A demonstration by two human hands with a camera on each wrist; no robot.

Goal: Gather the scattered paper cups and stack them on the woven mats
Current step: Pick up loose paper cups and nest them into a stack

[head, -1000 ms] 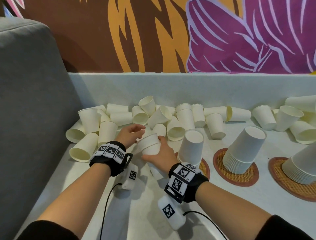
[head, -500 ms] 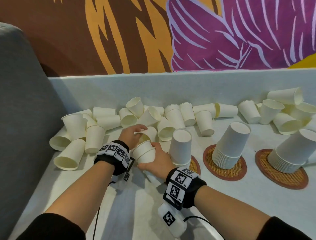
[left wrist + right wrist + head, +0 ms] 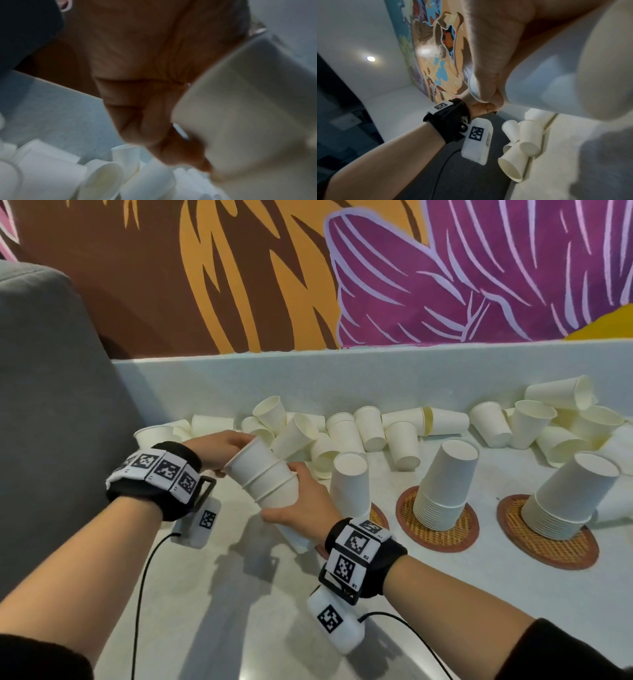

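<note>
Stacking in progress, judged roughly midway. Head view: three woven mats along the right, nearest mat partly hidden behind the wrist and carrying a short inverted stack, middle mat carrying a taller leaning stack, far mat carrying another leaning stack. Held in the air just left of the nearest mat: nested cups, tilted, mouth toward the left. Right hand wrapped around the lower part of that bundle, fingers curled on it. Left hand at the bundle's upper end, fingers bent against the topmost cup. Still to gather: loose cups lying along the raised back ledge, plus a second heap at far right. Grey upholstered panel closing the left side; open countertop toward the viewer, free for carrying toward the mats.

Left wrist view: blurred. Palm and curled fingers pressed against a held cup wall; exact pinch not resolvable. Scattered cups directly below.

Right wrist view: thumb and fingers closed around the bundle, seen as a pale blurred wall. Several fallen cups against the ledge seam, close to the grey panel, leaving little side room there.
</note>
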